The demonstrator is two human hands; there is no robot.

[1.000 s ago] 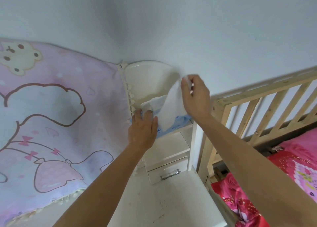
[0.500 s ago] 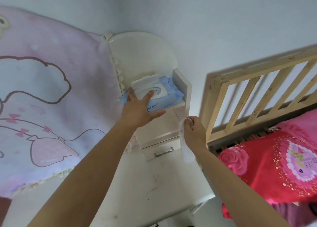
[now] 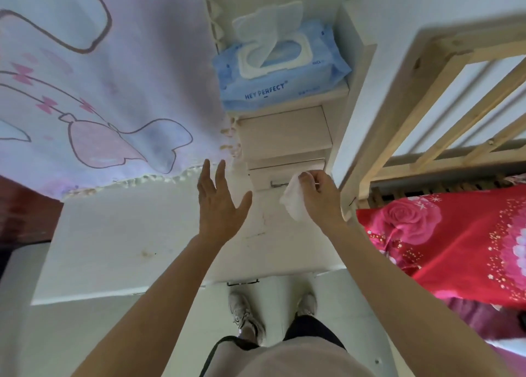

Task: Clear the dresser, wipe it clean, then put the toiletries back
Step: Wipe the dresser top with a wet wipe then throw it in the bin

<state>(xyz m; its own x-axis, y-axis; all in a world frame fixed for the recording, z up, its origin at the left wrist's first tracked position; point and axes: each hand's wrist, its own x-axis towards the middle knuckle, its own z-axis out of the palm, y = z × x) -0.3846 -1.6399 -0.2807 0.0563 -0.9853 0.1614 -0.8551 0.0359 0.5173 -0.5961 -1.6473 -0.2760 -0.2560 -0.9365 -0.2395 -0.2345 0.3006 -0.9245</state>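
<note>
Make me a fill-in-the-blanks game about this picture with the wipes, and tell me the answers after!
1. The right hand pinches a white ____.
2. The pack of wipes is coloured ____.
3. The lid of the pack is ____, with a wipe sticking out.
4. The left hand holds ____; its fingers are spread above the dresser top.

Answers: wipe; blue; open; nothing

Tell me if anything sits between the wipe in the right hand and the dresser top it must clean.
Nothing visible does. The right hand holds the wipe just above the bare dresser top; the left hand hovers open beside it, not under it.
</note>
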